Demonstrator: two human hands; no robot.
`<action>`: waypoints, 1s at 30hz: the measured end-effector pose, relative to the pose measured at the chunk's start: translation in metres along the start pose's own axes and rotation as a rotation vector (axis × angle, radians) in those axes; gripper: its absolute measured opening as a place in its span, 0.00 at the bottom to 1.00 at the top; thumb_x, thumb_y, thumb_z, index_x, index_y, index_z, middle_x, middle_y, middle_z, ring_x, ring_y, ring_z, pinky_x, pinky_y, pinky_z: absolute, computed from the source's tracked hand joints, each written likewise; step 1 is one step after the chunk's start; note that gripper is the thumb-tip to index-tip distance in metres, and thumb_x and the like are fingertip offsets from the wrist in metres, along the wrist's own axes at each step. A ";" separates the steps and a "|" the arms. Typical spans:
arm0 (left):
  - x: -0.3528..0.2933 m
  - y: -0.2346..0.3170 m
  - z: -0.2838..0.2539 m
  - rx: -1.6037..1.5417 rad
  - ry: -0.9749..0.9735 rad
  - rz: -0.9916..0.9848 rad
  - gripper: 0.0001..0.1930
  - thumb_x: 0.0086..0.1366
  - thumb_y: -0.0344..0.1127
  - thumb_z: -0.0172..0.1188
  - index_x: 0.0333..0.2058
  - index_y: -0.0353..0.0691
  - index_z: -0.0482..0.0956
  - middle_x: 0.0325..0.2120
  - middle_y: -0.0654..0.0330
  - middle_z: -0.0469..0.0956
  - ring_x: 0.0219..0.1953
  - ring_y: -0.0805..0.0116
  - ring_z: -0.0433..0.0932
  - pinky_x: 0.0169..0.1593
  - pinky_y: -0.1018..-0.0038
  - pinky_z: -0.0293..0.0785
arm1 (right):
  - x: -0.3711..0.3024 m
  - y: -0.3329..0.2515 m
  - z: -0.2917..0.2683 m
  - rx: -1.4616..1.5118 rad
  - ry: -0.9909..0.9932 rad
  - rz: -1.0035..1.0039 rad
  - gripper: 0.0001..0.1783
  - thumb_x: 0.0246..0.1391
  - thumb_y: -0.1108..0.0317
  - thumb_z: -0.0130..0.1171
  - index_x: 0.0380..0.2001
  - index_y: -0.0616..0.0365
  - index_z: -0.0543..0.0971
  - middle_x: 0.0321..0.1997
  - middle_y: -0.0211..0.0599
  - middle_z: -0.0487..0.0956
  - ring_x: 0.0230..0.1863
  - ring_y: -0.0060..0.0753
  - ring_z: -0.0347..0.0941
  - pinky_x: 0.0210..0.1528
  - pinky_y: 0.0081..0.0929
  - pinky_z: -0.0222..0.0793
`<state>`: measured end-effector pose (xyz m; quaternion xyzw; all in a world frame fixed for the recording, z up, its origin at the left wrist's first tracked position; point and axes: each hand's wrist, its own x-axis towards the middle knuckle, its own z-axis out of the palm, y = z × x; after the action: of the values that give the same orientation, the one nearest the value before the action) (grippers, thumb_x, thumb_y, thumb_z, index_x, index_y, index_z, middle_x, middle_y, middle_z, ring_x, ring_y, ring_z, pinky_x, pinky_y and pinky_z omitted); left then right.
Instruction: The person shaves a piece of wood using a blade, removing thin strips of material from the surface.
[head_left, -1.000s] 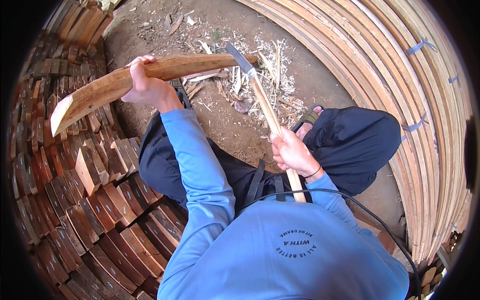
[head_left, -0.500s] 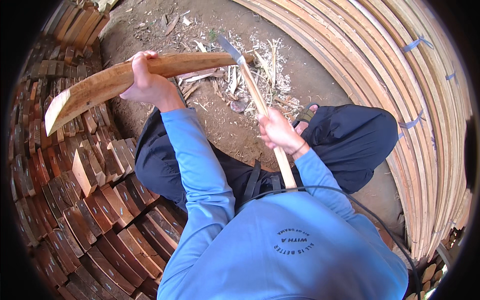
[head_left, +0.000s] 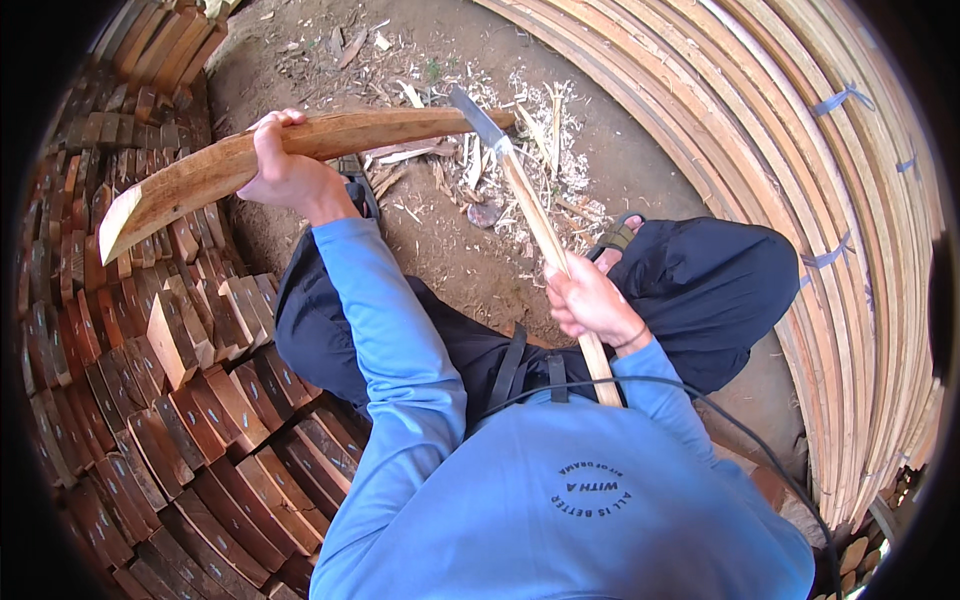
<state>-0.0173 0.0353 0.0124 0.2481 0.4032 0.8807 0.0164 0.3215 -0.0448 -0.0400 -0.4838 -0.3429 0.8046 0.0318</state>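
My left hand (head_left: pixel 290 170) is wrapped around a long, slightly curved wooden plank (head_left: pixel 195 180). Its pale cut end points to the lower left, and its far end reaches right over the wood shavings. My right hand (head_left: pixel 592 300) grips the pale wooden handle of a long-handled bladed tool, like a hatchet or machete (head_left: pixel 520 190). The tool's dark flat blade (head_left: pixel 475 115) lies across the plank's far end in this view; whether it touches the wood I cannot tell. The lower end of the handle reaches to my blue shirt.
Stacked wood blocks (head_left: pixel 210 420) fill the left side. Long curved planks tied with blue strips (head_left: pixel 760 130) stand along the right. Shavings and splinters (head_left: pixel 545 140) litter the dirt floor ahead. My bent knees (head_left: pixel 710 300) flank the work, and a black cable (head_left: pixel 740 425) crosses my shirt.
My right hand and the tool have moved slightly right and toward me, with the blade a little lower. My left hand and the plank have shifted only slightly.
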 end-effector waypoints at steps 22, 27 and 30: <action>-0.033 0.013 0.023 0.077 -0.042 0.010 0.01 0.54 0.21 0.56 0.25 0.29 0.75 0.21 0.51 0.77 0.22 0.63 0.78 0.30 0.68 0.78 | 0.025 0.017 0.000 0.028 0.073 -0.063 0.06 0.75 0.63 0.44 0.42 0.50 0.63 0.21 0.21 0.62 0.14 0.13 0.56 0.12 0.18 0.54; -0.016 0.010 0.020 0.077 0.006 -0.010 0.02 0.54 0.21 0.58 0.25 0.29 0.74 0.23 0.51 0.76 0.23 0.64 0.77 0.29 0.69 0.78 | 0.003 0.014 0.005 0.022 0.044 -0.058 0.07 0.74 0.63 0.44 0.40 0.54 0.64 0.21 0.24 0.65 0.14 0.17 0.62 0.11 0.21 0.60; -0.030 0.010 0.032 0.099 -0.041 0.031 0.03 0.54 0.21 0.59 0.25 0.29 0.73 0.23 0.52 0.76 0.23 0.63 0.78 0.29 0.68 0.78 | 0.041 0.014 -0.002 -0.089 0.115 -0.127 0.08 0.73 0.63 0.45 0.44 0.55 0.66 0.20 0.23 0.64 0.14 0.17 0.61 0.11 0.22 0.59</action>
<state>0.0251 0.0444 0.0249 0.2729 0.4420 0.8545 -0.0013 0.3051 -0.0383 -0.0799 -0.5073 -0.4058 0.7560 0.0808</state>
